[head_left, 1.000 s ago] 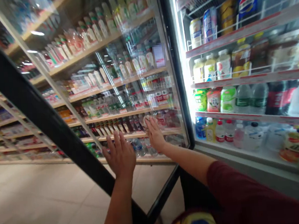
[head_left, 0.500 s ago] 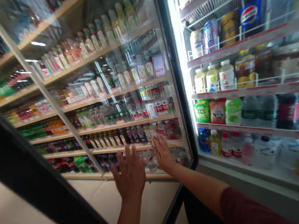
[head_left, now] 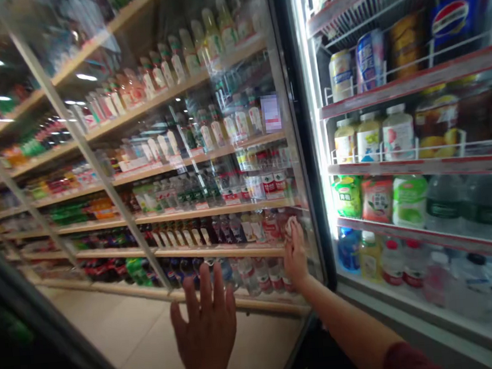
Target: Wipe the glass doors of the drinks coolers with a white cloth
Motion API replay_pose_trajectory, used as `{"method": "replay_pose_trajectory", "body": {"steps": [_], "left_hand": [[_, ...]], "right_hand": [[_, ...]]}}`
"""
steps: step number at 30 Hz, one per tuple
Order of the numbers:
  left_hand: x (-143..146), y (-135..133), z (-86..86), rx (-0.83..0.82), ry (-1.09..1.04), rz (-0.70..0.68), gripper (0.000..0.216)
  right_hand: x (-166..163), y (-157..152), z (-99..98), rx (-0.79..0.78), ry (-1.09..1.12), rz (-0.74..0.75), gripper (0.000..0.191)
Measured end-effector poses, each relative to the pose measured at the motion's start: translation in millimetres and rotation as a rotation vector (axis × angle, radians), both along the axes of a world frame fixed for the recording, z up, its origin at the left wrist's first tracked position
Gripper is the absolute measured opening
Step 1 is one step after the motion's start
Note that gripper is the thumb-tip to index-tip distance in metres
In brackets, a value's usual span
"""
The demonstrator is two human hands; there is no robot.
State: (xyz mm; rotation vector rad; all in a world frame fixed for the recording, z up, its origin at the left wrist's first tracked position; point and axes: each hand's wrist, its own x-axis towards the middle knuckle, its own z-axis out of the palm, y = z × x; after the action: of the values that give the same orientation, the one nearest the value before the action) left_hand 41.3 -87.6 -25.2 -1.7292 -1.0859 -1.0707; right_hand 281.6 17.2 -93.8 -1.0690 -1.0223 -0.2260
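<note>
Likely wiping the glass door, the right hand is gripping a cloth, probably needing pressure next; leftward, the left hand is splaying open.

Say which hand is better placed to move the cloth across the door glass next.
Likely the right hand: its grip is on the cloth at the door glass. The left hand is spread open, away from the cloth.

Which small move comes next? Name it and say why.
Probably slide the cloth left across the glass: the right hand has it close to the door's black frame, with little glass on that side and far more on the other.
</note>
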Motion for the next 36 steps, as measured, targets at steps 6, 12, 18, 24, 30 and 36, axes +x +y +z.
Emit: {"method": "replay_pose_trajectory", "body": {"steps": [6, 12, 18, 24, 30, 36], "left_hand": [[2.7, -1.6, -1.1, -0.006, -0.009, 0.035, 0.075], [2.5, -1.0, -3.6, -0.03, -0.005, 0.026, 0.077], [4.9, -8.0, 1.7, -0.036, 0.0, 0.03, 0.075], [-2.7, -25.5, -3.3, -0.047, -0.041, -0.017, 0.078], [-15.5, -27.7, -15.6, -0.015, -0.056, 0.091, 0.078], [-23.6, -24.2, -21.4, 0.004, -0.008, 0.064, 0.076]], "right_hand": [[70.0, 38.7, 37.7, -0.025, 0.243, -0.064, 0.059], [35.6, 18.7, 88.4, 0.01, 0.062, -0.004, 0.059], [-58.0, -42.3, 51.3, 0.088, -0.416, 0.104, 0.065], [-56.9, -52.4, 60.3, 0.149, -0.6, 0.112, 0.06], [-73.5, -58.2, 107.8, 0.162, -0.514, 0.077, 0.06], [-100.9, -78.1, 58.1, 0.173, -0.763, 0.086, 0.06]]}}
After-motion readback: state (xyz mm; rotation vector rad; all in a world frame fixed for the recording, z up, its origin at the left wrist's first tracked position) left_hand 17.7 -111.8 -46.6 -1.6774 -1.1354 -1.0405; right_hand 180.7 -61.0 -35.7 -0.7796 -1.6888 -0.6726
